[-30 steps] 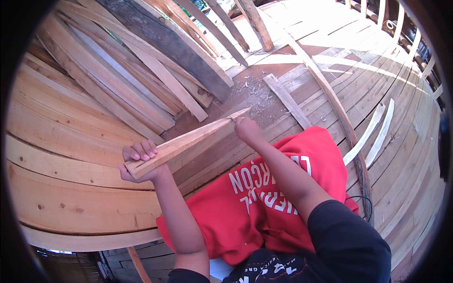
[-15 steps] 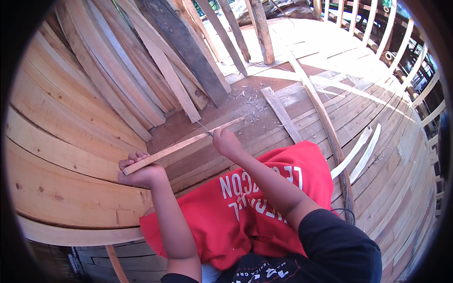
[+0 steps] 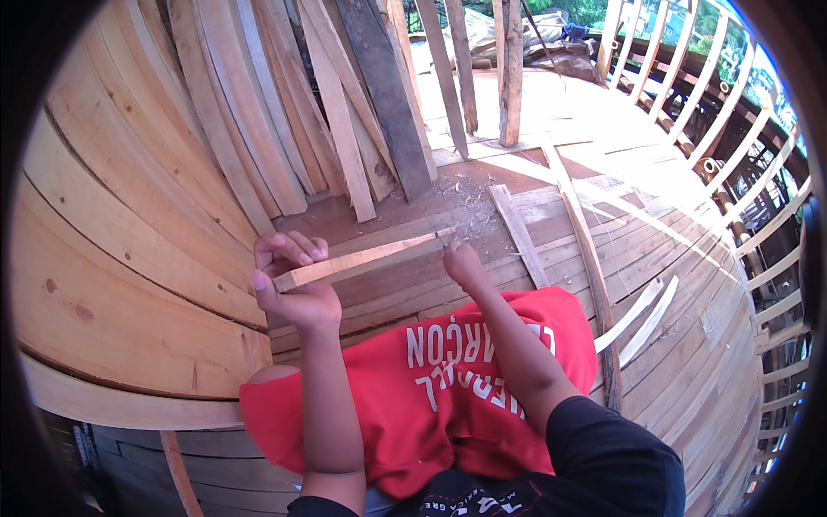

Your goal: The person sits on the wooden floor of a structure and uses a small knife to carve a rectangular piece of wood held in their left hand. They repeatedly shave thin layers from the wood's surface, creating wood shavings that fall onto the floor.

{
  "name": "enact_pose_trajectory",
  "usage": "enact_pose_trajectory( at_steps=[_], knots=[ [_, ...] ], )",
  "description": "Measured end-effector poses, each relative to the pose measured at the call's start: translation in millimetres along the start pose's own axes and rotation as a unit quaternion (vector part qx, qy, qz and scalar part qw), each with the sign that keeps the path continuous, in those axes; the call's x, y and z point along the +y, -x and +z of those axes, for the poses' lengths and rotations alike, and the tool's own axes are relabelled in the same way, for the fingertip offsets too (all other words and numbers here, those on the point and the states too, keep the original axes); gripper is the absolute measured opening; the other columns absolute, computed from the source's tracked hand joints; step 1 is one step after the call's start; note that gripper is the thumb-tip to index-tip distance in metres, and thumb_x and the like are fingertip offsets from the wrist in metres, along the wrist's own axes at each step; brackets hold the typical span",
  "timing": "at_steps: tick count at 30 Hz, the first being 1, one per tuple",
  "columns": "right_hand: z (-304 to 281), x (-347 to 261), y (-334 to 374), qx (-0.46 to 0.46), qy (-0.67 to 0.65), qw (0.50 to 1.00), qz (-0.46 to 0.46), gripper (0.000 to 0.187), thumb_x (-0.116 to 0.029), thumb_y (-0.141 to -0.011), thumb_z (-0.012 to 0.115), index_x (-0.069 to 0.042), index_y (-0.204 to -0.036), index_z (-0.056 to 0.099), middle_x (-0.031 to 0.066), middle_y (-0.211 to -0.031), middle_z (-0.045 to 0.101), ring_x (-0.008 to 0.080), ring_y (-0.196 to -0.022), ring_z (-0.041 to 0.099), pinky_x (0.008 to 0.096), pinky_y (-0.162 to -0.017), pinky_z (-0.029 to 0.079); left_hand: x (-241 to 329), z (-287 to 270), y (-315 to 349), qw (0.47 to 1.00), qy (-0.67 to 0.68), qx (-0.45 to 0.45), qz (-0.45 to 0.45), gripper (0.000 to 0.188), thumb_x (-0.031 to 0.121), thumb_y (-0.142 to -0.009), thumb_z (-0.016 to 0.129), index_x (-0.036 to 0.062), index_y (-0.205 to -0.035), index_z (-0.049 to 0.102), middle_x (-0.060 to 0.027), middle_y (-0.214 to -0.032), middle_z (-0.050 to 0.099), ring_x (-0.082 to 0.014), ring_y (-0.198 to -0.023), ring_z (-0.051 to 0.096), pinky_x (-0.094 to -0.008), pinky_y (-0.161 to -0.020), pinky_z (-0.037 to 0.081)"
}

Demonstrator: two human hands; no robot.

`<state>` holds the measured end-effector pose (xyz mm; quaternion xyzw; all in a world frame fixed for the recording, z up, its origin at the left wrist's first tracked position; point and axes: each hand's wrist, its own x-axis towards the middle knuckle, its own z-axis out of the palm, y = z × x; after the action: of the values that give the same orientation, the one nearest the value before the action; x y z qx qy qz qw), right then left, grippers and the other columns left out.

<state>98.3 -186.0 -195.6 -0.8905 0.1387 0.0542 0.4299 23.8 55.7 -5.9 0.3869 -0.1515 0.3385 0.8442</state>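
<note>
A pale, narrow wooden stick (image 3: 370,256) extends from left to right in front of me, tapering toward its far right end. Its thick squared end rests in my left hand (image 3: 297,280), whose thumb and fingers curl loosely around it. My right hand (image 3: 466,265) is closed at the thin tip, gripping what looks like a small knife (image 3: 444,236). Only a short dark piece of the blade shows beside the stick; the handle is hidden in the fist. A red cloth (image 3: 388,422) with white lettering covers my lap.
Curved planks (image 3: 129,215) form a wall on the left, with upright boards (image 3: 250,112) leaning beside a dark post (image 3: 392,103). Wood shavings (image 3: 472,200) litter the plank floor. A short board (image 3: 519,234), a long beam (image 3: 581,233) and two pale curved strips (image 3: 642,319) lie to the right.
My right hand and the knife have slid outward along the stick to its tip. The left hand's fingers look looser around the thick end. The view has shifted slightly.
</note>
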Motion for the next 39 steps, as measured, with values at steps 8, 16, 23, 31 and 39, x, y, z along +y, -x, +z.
enact_pose_trajectory(
  at_steps=[8,16,23,31,39],
  knots=[
    [3,-57,34,0.031,-0.086,0.995,0.037,0.056,-0.036,-0.093,0.031,0.010,-0.097,0.061,0.0389,-0.107,0.057,0.0523,-0.108,0.052,0.0524,-0.095,0.039,15,-2,-4,0.957,-0.009,-0.274,-0.093,0.076,0.059,-0.088,0.037,0.0003,-0.137,0.040,-0.0188,-0.093,0.066,-0.0329,-0.100,0.062,-0.0561,-0.097,0.045],
    [32,46,-37,-0.066,-0.300,0.906,0.290,0.047,-0.042,-0.095,0.031,-0.005,-0.070,0.045,0.0075,-0.052,0.039,0.0209,-0.040,0.037,0.0418,-0.038,0.028,15,25,-25,0.885,-0.019,-0.458,-0.075,0.068,0.053,-0.097,0.027,-0.0040,-0.128,0.049,-0.0225,-0.076,0.067,-0.0356,-0.075,0.068,-0.0575,-0.101,0.039],
    [-4,-15,0,-0.055,-0.275,0.936,0.213,0.057,-0.057,-0.097,0.034,-0.005,-0.077,0.045,0.0027,-0.053,0.038,0.0141,-0.041,0.036,0.0329,-0.036,0.028,2,39,-65,0.904,-0.038,-0.405,-0.129,0.078,0.067,-0.089,0.035,-0.0016,-0.122,0.051,-0.0089,-0.090,0.054,-0.0204,-0.091,0.054,-0.0484,-0.100,0.042],
    [-62,-103,47,-0.160,-0.257,0.953,0.020,0.049,-0.050,-0.099,0.039,-0.007,-0.076,0.048,0.0035,-0.056,0.046,0.0173,-0.042,0.042,0.0355,-0.038,0.033,-5,18,-49,0.976,0.009,-0.198,-0.092,0.058,0.062,-0.079,0.046,0.0061,-0.094,0.049,-0.0098,-0.089,0.048,-0.0245,-0.080,0.052,-0.0427,-0.082,0.040],
    [7,18,-33,0.080,0.006,0.996,0.036,0.058,-0.045,-0.098,0.039,0.006,-0.083,0.062,0.0212,-0.070,0.061,0.0348,-0.064,0.061,0.0450,-0.053,0.047,-18,36,-36,0.981,0.074,-0.174,-0.044,0.085,0.085,-0.076,0.032,0.0036,-0.096,0.049,-0.0104,-0.086,0.048,-0.0248,-0.077,0.050,-0.0419,-0.078,0.040]
  ],
)
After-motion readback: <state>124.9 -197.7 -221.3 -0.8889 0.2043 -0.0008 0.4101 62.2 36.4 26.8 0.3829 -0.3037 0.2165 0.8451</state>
